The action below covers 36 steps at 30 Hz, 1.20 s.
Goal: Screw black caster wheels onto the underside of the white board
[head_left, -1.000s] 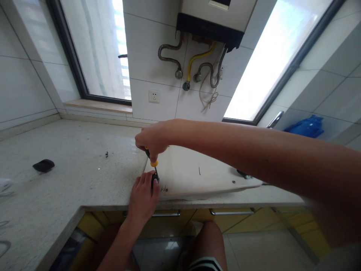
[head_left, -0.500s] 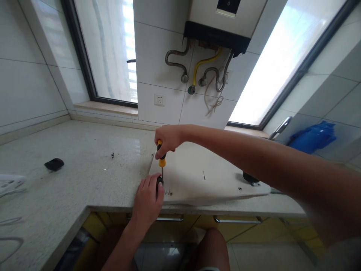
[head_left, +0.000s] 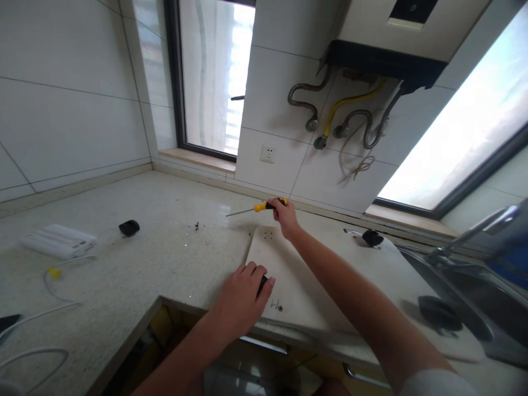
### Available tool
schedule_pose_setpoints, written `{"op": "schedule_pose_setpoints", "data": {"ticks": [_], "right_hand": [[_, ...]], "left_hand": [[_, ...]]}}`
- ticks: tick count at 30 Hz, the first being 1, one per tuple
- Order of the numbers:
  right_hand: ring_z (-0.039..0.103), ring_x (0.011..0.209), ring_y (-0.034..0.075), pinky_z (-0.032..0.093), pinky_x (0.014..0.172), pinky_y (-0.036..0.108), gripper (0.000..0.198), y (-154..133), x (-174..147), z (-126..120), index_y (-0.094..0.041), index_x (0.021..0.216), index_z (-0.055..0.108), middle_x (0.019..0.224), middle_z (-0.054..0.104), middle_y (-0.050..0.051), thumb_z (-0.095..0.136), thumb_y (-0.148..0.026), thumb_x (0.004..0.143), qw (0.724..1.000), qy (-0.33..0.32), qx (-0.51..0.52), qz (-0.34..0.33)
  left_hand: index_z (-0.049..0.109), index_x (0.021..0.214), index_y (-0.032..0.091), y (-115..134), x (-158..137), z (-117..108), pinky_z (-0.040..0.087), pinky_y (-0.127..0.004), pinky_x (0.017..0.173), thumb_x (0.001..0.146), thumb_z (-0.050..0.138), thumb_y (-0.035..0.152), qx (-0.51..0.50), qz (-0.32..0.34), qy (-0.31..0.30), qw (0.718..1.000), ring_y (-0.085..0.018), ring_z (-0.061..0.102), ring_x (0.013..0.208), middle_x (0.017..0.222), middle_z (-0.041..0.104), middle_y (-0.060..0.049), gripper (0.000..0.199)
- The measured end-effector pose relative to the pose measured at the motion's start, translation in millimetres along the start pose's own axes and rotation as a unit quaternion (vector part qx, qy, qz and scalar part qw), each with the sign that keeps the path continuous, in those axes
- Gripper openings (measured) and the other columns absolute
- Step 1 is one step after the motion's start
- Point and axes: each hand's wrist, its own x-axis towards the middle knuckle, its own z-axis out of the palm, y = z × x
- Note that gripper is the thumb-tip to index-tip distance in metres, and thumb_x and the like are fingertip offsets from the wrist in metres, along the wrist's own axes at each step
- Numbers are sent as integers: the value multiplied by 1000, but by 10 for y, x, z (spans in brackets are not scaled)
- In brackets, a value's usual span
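In my right hand (head_left: 285, 217) is a yellow-and-black screwdriver (head_left: 260, 207), raised above the board's far left corner with its shaft pointing left. My left hand (head_left: 245, 294) is closed around a small black foot (head_left: 261, 284) at the board's near left corner, mostly hidden by the fingers. The white board (head_left: 289, 280) lies flat on the counter. Several small holes (head_left: 268, 236) mark its far left corner. Two more black feet, one at the far right (head_left: 372, 237) and one nearer (head_left: 440, 313), stand on it. A loose black foot (head_left: 129, 227) lies on the counter to the left.
Tiny dark screws (head_left: 197, 226) lie on the speckled counter (head_left: 165, 264). A white box-like device (head_left: 60, 241) with a white cable is farther left. The sink (head_left: 487, 297) and faucet (head_left: 474, 234) are at the right. A water heater (head_left: 396, 33) with pipes hangs above.
My right hand has lifted the screwdriver away from the foot under my left hand, tilting it from upright to nearly level. My left hand stays on the foot. The view has swung left.
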Motion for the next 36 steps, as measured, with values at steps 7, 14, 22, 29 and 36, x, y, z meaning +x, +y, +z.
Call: {"op": "schedule_pose_setpoints", "data": {"ticks": [7, 14, 22, 29, 36], "right_hand": [[70, 88, 14, 64, 76, 29, 34, 623, 122, 217, -15, 125, 71, 111, 73, 5, 73, -45, 109, 975, 108, 186, 58], [66, 79, 11, 60, 68, 24, 31, 696, 190, 40, -14, 117, 71, 101, 70, 2, 74, -43, 109, 957, 129, 256, 53], [50, 61, 6, 45, 54, 18, 30, 687, 175, -78, -14, 105, 68, 83, 60, -4, 72, -44, 110, 948, 133, 287, 18], [32, 51, 4, 29, 46, 17, 34, 628, 111, -74, -15, 93, 65, 65, 41, -10, 73, -44, 108, 948, 127, 292, -23], [29, 51, 4, 24, 44, 18, 37, 525, -38, -57, -17, 83, 73, 58, 36, -9, 92, -48, 74, 945, 149, 280, -82]], "left_hand": [[80, 107, 23, -86, 310, -371, 63, -49, 95, 118, 52, 45, 6, 137, -80, 987, -32, 75, 102, 109, 78, -12, 37], [79, 129, 31, -428, 606, -670, 66, -37, 101, 118, 49, 41, -145, 140, -58, 978, -23, 82, 113, 124, 85, -5, 33], [82, 118, 17, -1800, 1023, -772, 63, -49, 106, 105, 48, 38, 103, -134, 32, 985, -34, 77, 112, 121, 83, -16, 42], [72, 147, 9, -2433, 824, -666, 60, -57, 102, 106, 47, 40, 301, -196, -26, 933, -46, 68, 125, 149, 68, -28, 57], [75, 141, 7, -2602, 844, -605, 56, -44, 102, 116, 0, 40, 310, -161, -48, 936, -28, 73, 115, 123, 74, -14, 85]]}}
